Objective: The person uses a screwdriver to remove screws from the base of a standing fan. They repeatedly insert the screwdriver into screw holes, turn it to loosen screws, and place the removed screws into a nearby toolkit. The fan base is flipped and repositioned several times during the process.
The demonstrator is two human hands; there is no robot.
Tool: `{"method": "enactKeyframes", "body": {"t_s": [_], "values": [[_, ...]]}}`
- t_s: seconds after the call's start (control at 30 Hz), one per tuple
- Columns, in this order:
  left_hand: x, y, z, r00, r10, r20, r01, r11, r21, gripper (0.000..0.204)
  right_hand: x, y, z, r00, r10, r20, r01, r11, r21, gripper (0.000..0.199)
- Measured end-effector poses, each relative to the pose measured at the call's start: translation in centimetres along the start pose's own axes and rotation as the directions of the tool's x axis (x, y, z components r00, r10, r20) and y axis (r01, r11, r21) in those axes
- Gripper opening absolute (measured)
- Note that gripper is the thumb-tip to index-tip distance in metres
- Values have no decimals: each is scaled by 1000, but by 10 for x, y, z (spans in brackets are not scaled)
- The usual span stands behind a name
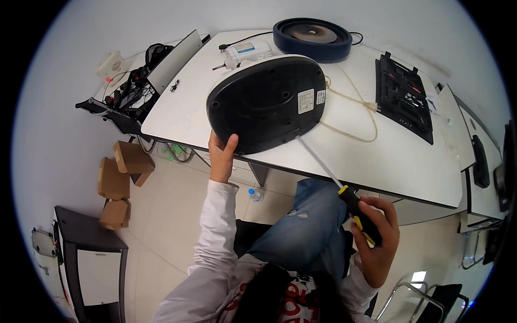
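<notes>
At the front edge of the white table (409, 167), left of its middle: one appliance (264, 107), tipped up with its black underside facing the wearer. Its far side is hidden, and whether its lower rim rests on the table cannot be told.
Stickers: two white stickers (306, 101) on the underside, side by side, their print too small to make out.
Left hand: one left hand (222, 156), clamped on the appliance's lower rim, thumb over the black base, other fingers mostly hidden behind.
Right hand: one right hand (379, 231), closed around the black-and-yellow handle of one screwdriver (362, 215). The tip is at the base's lower rim; contact is hard to judge.
Back edge: one dark blue round device (312, 54) and one white cylindrical device (249, 51), the latter partly covered by the appliance.
Right edge: one open black tool case (403, 99), its pieces too small to count. Just beside it is one pale plug (371, 106), whose cord disappears behind the appliance.
Floor, beyond the left edge: three cardboard boxes (114, 179).
Floor, below the front edge: one blue-capped bottle (254, 196).
</notes>
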State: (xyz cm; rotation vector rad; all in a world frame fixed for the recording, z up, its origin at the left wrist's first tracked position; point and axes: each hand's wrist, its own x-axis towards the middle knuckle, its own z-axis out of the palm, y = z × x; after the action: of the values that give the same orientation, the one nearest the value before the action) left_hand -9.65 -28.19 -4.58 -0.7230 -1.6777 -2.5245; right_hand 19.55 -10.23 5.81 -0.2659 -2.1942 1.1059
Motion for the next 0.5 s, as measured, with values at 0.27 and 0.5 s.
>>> {"method": "enactKeyframes", "body": {"t_s": [0.27, 0.5], "values": [[-2, -2, -1, 1000, 24, -9, -24, 999, 49, 57, -14, 12, 31, 932, 47, -361, 135, 876, 464, 56], [-9, 12, 39, 995, 99, -8, -95, 973, 212, 57, -5, 20, 43, 926, -24, -378, 224, 840, 495, 49]]}}
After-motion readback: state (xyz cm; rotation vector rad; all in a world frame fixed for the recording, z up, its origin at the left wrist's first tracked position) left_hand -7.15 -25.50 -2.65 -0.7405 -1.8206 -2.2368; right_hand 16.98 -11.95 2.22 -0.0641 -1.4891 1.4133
